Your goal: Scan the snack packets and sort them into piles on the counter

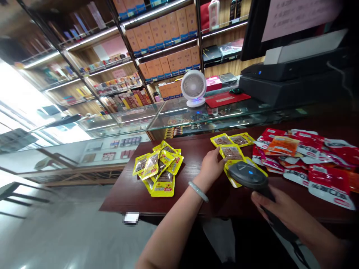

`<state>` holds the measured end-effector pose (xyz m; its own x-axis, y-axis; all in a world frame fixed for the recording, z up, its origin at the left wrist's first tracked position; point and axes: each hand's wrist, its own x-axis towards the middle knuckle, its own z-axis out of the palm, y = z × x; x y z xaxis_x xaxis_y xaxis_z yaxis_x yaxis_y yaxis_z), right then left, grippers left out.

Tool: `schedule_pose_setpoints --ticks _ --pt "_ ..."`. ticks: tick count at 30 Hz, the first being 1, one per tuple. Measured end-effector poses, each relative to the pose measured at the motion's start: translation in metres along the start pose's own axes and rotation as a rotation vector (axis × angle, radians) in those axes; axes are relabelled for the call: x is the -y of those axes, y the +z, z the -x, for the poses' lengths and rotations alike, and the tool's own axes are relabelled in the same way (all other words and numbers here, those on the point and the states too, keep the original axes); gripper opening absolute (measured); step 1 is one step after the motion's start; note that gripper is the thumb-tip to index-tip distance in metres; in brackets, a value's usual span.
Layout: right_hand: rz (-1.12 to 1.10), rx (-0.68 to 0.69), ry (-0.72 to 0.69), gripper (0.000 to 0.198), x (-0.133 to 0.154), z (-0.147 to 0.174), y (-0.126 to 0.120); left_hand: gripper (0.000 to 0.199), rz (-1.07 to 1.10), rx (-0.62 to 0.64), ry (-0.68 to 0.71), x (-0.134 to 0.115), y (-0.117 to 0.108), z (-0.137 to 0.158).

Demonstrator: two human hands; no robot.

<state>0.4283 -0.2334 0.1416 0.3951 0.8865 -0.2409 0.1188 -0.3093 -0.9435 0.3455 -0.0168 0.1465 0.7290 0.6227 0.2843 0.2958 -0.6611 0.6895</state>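
On the dark red counter (193, 149), the left hand (211, 164) touches the left edge of a yellow packet (232, 152) in the middle group; whether its fingers pinch the packet cannot be told. The right hand (280, 206) is wrapped around the grip of a black handheld scanner (248, 175), its blue light lit. Red-and-white pouches (329, 183), right, bear large white characters, too blurred to read, as is the writing on the pink sheet (300, 18).

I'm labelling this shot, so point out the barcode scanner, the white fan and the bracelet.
Barcode scanner (254, 179), head view: top of its head.
White fan (193, 85), head view: centre of its round grille.
Bracelet (198, 192), head view: middle of its band.
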Motion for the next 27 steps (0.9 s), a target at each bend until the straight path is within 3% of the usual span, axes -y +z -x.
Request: schedule_pose_setpoints --ticks 5,10,15,20,23,27 --pt "0.005 0.007 0.025 0.048 0.011 -0.003 0.013 0.059 -0.469 -0.13 -0.013 0.026 -0.064 0.044" --pt "-0.006 0.076 0.027 0.046 0.018 -0.012 0.029 0.059 -0.833 -0.078 -0.094 0.063 -0.092 0.065" --pt "-0.05 0.124 0.027 0.047 0.014 -0.018 0.038 0.052 -0.949 -0.034 -0.041 0.08 -0.104 0.056" --pt "-0.041 0.109 0.041 0.05 0.016 -0.019 0.038 0.049 -0.921 -0.027 0.008 0.068 -0.109 0.054" --pt "-0.056 0.094 0.036 0.05 0.018 -0.019 0.036 0.049 -0.879 -0.007 0.128 0.048 -0.096 0.065" --pt "-0.077 0.075 0.015 0.051 0.018 -0.022 0.032 0.052 -0.737 0.143 0.248 0.024 -0.071 0.087"
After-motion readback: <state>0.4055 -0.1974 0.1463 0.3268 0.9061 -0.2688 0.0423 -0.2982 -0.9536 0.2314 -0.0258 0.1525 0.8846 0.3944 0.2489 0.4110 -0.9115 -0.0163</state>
